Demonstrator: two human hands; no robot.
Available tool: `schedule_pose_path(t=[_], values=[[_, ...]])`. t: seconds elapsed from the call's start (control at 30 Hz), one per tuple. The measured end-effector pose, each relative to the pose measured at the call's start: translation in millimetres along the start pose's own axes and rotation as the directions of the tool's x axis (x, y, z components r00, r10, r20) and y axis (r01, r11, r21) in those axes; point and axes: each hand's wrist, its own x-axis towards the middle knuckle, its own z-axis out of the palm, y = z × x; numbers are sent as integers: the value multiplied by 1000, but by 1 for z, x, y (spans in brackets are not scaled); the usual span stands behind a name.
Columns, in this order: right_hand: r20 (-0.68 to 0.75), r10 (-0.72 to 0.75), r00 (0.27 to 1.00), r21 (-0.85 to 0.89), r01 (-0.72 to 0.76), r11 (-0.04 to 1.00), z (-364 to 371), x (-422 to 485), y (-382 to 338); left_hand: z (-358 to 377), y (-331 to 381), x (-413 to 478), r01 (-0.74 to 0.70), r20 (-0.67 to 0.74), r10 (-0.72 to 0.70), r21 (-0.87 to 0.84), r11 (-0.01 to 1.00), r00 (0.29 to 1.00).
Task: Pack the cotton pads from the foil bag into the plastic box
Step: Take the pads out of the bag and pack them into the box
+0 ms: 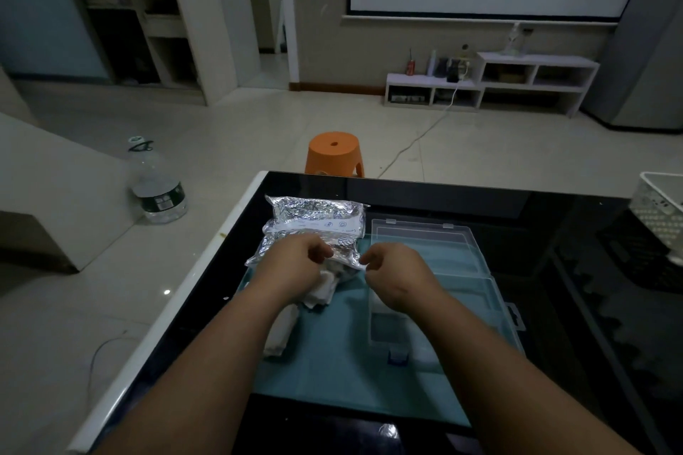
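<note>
So here's where things stand: the foil bag (314, 223) lies on the dark worktop (554, 210), left of centre in the frame. Its long axis runs away from the person and the open mouth faces the bottom of the frame. Both hands are on that mouth. The left hand (295, 260) has its fingers curled over the near left part of the opening, and the right hand (397, 271) pinches the right corner of the foil, so it looks like the bag is being spread open.

Some cotton pads (323, 290) are already poking out of the mouth onto the teal mat (332, 362), and another white stack (281, 334) sits lower down, partly hidden by the left forearm.

The bit that matters: the plastic box (465, 303) is open, just beside the bag on its right, with the base right under the right wrist. So the pads need to go rightward in the frame, and the right hand is clearly the closer one to the box. I can't tell if any pads are in there yet; the wrist hides that corner.
</note>
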Motion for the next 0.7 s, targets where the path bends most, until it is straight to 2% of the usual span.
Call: schedule_pose_path(t=[0.13, 0.4, 0.6, 0.7], values=[[16, -60, 998, 11, 60, 998, 7, -2, -13, -11, -15, -6, 58, -44, -58, 13, 998, 997], [54, -121, 991, -32, 123, 992, 18, -3, -26, -25, -44, -11, 104, -104, -83, 225, 969, 991], [90, -171, 981, -63, 177, 982, 25, -6, -32, -24, -62, -17, 45, -21, -40, 512, 858, 999], [130, -197, 972, -87, 209, 974, 29, -8, -34, -21, -66, -20, 44, 15, -62, 547, 836, 998]])
